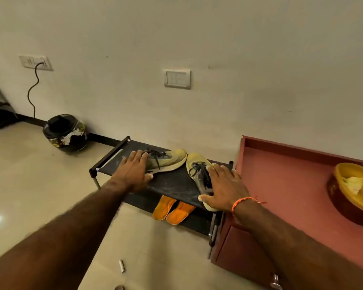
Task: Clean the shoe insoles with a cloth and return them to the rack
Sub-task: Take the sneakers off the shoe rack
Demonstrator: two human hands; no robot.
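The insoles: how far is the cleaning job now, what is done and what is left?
Two orange insoles already lie side by side on the lower shelf of the rack, so returning them looks done; whether they were wiped cannot be told. In hand: the left hand and right hand each rest on a shoe on the top shelf. No cloth is visible.

The left hand [132,170] is covering one shoe's [168,160] heel. The right hand [224,189] is hiding the other shoe's [198,170] heel, and the top shelf [172,183] is hiding the orange insoles' [172,210] far ends.
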